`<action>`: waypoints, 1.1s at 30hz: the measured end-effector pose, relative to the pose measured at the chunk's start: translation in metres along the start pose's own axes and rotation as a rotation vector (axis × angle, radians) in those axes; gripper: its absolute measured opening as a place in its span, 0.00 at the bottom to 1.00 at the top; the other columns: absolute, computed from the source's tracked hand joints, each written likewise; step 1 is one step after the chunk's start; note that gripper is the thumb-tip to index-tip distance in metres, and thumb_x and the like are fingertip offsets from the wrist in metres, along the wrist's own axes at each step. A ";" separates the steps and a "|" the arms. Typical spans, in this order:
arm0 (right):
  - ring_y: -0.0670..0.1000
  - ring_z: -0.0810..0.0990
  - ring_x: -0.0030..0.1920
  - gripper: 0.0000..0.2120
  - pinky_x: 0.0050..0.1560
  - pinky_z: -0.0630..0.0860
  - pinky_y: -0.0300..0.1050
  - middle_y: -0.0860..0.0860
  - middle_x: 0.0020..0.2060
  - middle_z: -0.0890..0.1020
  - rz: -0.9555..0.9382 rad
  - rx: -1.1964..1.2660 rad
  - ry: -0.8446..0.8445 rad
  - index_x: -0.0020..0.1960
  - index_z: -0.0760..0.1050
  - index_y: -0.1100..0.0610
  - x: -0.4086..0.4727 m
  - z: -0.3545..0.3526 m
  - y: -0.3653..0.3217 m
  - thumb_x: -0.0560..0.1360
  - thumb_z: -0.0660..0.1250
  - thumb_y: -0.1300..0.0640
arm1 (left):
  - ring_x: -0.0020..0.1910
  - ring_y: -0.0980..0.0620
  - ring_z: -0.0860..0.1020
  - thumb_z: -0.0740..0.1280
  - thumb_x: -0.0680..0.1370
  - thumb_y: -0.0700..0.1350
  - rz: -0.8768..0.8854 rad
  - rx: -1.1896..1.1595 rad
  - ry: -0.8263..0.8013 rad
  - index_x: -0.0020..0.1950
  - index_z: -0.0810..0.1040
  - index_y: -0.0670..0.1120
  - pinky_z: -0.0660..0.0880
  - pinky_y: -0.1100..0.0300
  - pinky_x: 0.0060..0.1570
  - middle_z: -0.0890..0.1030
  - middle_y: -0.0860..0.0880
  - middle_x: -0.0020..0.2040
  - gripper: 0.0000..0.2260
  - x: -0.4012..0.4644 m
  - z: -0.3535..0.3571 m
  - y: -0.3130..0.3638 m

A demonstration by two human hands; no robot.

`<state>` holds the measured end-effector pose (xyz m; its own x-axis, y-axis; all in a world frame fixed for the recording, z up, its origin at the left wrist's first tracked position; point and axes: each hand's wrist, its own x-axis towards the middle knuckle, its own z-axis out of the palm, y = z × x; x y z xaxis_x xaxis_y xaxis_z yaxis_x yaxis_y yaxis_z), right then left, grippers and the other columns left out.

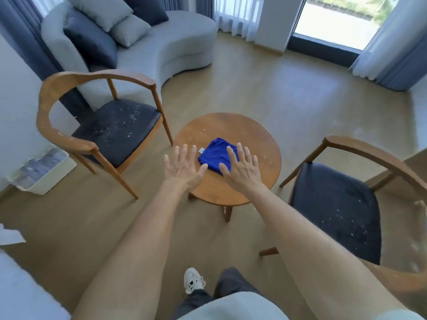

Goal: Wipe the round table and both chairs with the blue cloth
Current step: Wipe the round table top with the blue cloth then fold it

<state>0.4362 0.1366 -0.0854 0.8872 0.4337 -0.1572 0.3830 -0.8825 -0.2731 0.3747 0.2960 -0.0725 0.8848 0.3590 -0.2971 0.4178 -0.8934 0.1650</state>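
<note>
Left chair (115,132): dark seat speckled with white dust, beside the round table (261,144). My left hand (184,165) is flat, fingers spread wide, over the table's near-left edge, holding nothing. Blue cloth (215,155) lies bunched mid-table. My right hand (242,167) is also splayed, over the cloth's right part; contact unclear. Right chair (335,209): dusty seat too.

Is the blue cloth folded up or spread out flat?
Folded up: the blue cloth sits as a small bunched bundle on the round table.
</note>
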 end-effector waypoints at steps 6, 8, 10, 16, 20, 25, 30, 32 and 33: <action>0.56 0.44 0.77 0.30 0.75 0.45 0.58 0.54 0.78 0.46 0.154 0.069 -0.011 0.78 0.47 0.52 0.055 0.015 0.013 0.80 0.50 0.43 | 0.78 0.47 0.40 0.48 0.81 0.62 0.143 0.059 -0.120 0.79 0.42 0.51 0.39 0.44 0.75 0.43 0.48 0.80 0.31 0.079 0.011 0.008; 0.56 0.44 0.77 0.30 0.75 0.45 0.58 0.54 0.78 0.46 0.216 0.091 -0.025 0.78 0.47 0.51 0.077 0.025 0.022 0.80 0.50 0.42 | 0.78 0.47 0.40 0.48 0.80 0.62 0.186 0.084 -0.154 0.79 0.42 0.51 0.40 0.44 0.75 0.43 0.48 0.80 0.31 0.107 0.016 0.011; 0.56 0.44 0.77 0.30 0.75 0.44 0.57 0.54 0.78 0.46 0.272 0.100 -0.040 0.78 0.47 0.51 0.101 0.036 0.030 0.80 0.50 0.42 | 0.78 0.47 0.39 0.48 0.80 0.62 0.216 0.107 -0.182 0.79 0.42 0.51 0.40 0.43 0.75 0.42 0.48 0.80 0.32 0.137 0.020 0.013; 0.56 0.43 0.77 0.30 0.75 0.44 0.57 0.54 0.78 0.44 0.339 0.121 -0.110 0.79 0.45 0.51 0.155 0.060 0.036 0.81 0.48 0.41 | 0.78 0.46 0.40 0.48 0.81 0.61 0.266 0.174 -0.273 0.79 0.42 0.49 0.41 0.43 0.75 0.43 0.47 0.80 0.31 0.206 0.033 0.002; 0.56 0.42 0.77 0.30 0.75 0.44 0.57 0.54 0.78 0.44 0.396 0.137 -0.150 0.79 0.45 0.51 0.175 0.077 0.037 0.81 0.48 0.42 | 0.78 0.46 0.40 0.49 0.81 0.60 0.318 0.215 -0.340 0.79 0.43 0.49 0.42 0.43 0.75 0.43 0.47 0.80 0.31 0.238 0.045 -0.004; 0.56 0.41 0.77 0.30 0.75 0.43 0.57 0.53 0.78 0.43 0.462 0.159 -0.252 0.79 0.44 0.51 0.203 0.114 0.037 0.81 0.48 0.41 | 0.78 0.45 0.40 0.51 0.80 0.58 0.434 0.311 -0.419 0.79 0.44 0.48 0.43 0.43 0.75 0.43 0.46 0.80 0.32 0.283 0.074 -0.010; 0.56 0.41 0.77 0.30 0.75 0.44 0.57 0.53 0.78 0.43 0.502 0.159 -0.322 0.78 0.44 0.51 0.223 0.153 0.025 0.81 0.49 0.42 | 0.78 0.44 0.44 0.53 0.80 0.56 0.624 0.451 -0.456 0.79 0.45 0.46 0.47 0.43 0.75 0.46 0.44 0.80 0.31 0.316 0.108 -0.009; 0.56 0.41 0.77 0.30 0.75 0.45 0.57 0.53 0.78 0.43 0.511 0.157 -0.324 0.78 0.45 0.51 0.233 0.165 0.024 0.81 0.50 0.42 | 0.78 0.43 0.45 0.53 0.81 0.55 0.681 0.477 -0.448 0.79 0.47 0.45 0.48 0.43 0.75 0.48 0.44 0.79 0.31 0.327 0.119 -0.007; 0.56 0.42 0.77 0.31 0.75 0.45 0.57 0.54 0.78 0.43 0.515 0.149 -0.329 0.78 0.45 0.51 0.236 0.171 0.025 0.81 0.50 0.43 | 0.78 0.43 0.46 0.54 0.81 0.54 0.705 0.483 -0.445 0.79 0.48 0.45 0.49 0.44 0.75 0.49 0.43 0.79 0.30 0.331 0.123 -0.007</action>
<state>0.6116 0.2483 -0.2921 0.8138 0.0141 -0.5810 -0.1332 -0.9686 -0.2101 0.6398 0.3877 -0.2880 0.6990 -0.3498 -0.6237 -0.3984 -0.9148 0.0666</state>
